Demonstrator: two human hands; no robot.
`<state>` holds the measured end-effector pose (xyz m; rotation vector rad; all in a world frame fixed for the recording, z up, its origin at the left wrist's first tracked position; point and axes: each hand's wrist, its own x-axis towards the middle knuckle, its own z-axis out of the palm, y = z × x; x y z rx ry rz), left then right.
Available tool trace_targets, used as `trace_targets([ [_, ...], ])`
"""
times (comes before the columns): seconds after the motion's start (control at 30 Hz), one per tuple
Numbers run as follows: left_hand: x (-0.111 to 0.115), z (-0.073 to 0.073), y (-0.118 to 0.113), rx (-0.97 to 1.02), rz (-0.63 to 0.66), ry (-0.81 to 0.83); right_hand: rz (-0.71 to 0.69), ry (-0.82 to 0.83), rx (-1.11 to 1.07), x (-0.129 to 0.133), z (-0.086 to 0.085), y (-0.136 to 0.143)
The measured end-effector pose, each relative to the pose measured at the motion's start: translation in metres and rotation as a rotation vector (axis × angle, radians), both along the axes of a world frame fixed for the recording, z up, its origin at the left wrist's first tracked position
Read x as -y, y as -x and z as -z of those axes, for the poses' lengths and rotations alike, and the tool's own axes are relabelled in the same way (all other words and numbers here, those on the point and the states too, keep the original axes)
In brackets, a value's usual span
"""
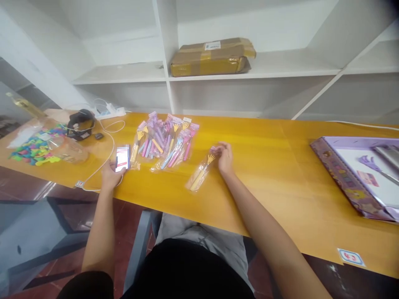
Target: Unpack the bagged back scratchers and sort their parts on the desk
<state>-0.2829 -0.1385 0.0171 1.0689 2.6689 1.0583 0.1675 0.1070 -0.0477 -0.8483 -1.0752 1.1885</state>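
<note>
A phone with a lit screen is in my left hand, near the table's front edge. My right hand has its fingers curled at the top end of a clear plastic packet. Inside that packet is a yellow hand-shaped stick, which lies slanted on the table. Between my hands, farther back, is a pile of similar packets in purple, pink, blue and yellow.
The wooden table carries a purple-edged box at right. Colourful small toys, a black strap-like item, white cables and a power strip sit at left. A taped carton rests on the shelf behind.
</note>
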Motion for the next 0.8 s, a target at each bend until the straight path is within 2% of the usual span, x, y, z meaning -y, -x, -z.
trace_targets([
  [0.17,0.001,0.001,0.004,-0.053,-0.010,0.046,-0.008,-0.010,0.031,0.001,-0.002,0.001],
  [0.33,0.000,0.003,0.000,-0.177,-0.007,0.169,-0.013,-0.019,0.100,0.009,-0.006,0.000],
  [0.5,0.006,0.008,-0.004,-0.221,0.025,0.209,-0.051,-0.052,0.198,0.018,-0.012,-0.004],
  [0.67,0.003,0.008,-0.010,-0.265,-0.016,0.251,-0.029,-0.072,0.402,0.023,-0.014,-0.009],
  [0.8,-0.001,0.004,-0.012,-0.251,0.020,0.213,-0.057,-0.217,0.662,0.030,-0.017,-0.016],
])
